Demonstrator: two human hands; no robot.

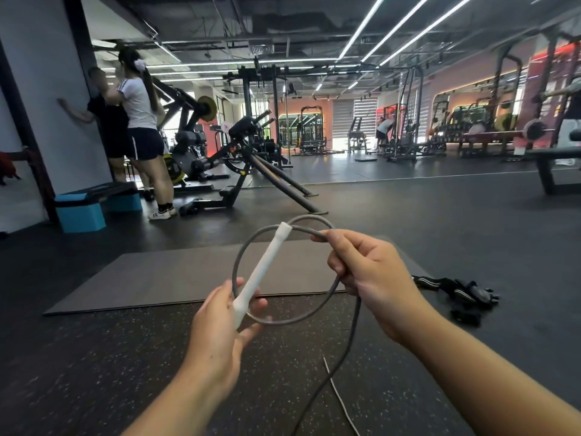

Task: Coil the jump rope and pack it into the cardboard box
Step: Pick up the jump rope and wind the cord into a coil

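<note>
I hold a grey jump rope with a white handle in front of me, above the gym floor. My left hand grips the lower end of the white handle together with the bottom of one round loop of rope. My right hand pinches the rope at the loop's upper right, where the strands cross. From there the rope hangs down past my right wrist toward the bottom edge. A thin white cord lies on the floor below. No cardboard box is in view.
A dark exercise mat lies on the speckled floor ahead. Black gloves and a strap lie to the right. Two people stand at the left by a wall, next to a blue step platform. Weight machines and racks fill the background.
</note>
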